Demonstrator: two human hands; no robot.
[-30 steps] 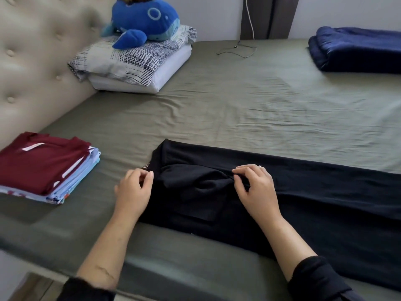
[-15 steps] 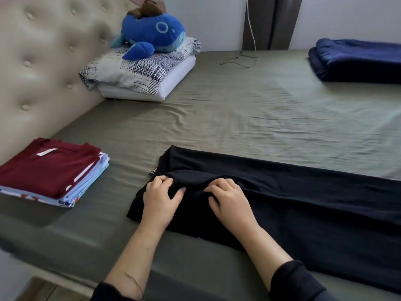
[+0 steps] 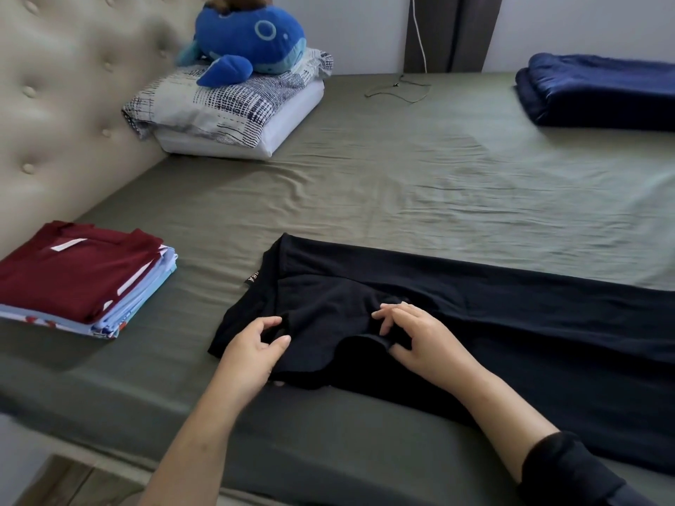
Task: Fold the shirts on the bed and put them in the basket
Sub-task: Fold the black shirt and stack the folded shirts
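Head view: your left hand (image 3: 255, 346) and right hand (image 3: 412, 336) each pinch, apparently, the black shirt (image 3: 475, 323) along the bed's (image 3: 365, 184) near edge.

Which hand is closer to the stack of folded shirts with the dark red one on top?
Left. The left hand grips the black shirt just right of the stack; the right hand is farther right, also gripping it.

Both forearms reach forward with dark sleeves pushed up, the left hand (image 3: 255, 346) pinching a fold of the black shirt (image 3: 493, 334) between curled fingers and thumb near its collar end, the right hand (image 3: 416, 339) just beside it, fingers curled gripping the same cloth.
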